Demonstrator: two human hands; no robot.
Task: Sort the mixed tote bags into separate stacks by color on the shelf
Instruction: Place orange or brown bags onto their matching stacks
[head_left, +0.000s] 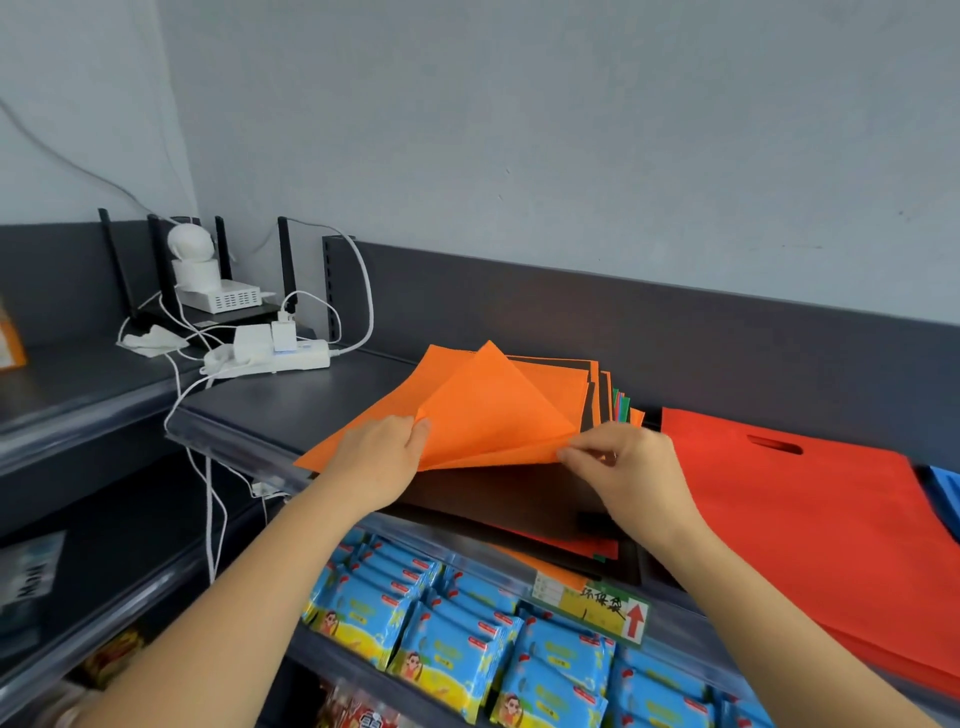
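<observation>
Grey shelf (291, 410); left hand (379, 457) fingers pinching upturned orange bag (493, 410), right hand (623, 462) fingers pinching its lower edge; red bag (805, 519) beside, right.

Both forearms are bare along their whole visible length; the right hand (626, 470) seems to wear a small ring.

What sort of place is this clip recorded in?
Most likely a small retail shop. The dark shelving carries a handwritten price tag on its front rail, identical blue packets stand in rows one level down, and orange tote bags lie stocked on top.
</observation>
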